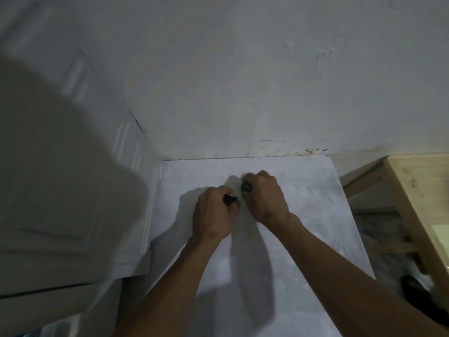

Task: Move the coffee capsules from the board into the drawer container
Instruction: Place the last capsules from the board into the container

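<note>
Seen from the head camera, two bare forearms reach over a pale surface point(303, 215) set against a grey wall point(243, 81). The left hand point(213, 212) is curled tight around a dark capsule point(230, 198) that pokes out by its thumb. Just beside it, the right hand point(263, 198) is clenched on a second dark capsule point(246, 187) at its fingertips, both held just above the surface.

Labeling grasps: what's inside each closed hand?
A dark capsule shows in the left hand at, and another in the right hand at. Each grip covers most of its capsule; anything more in the palms is hidden. Both hands are over the white board.
</note>
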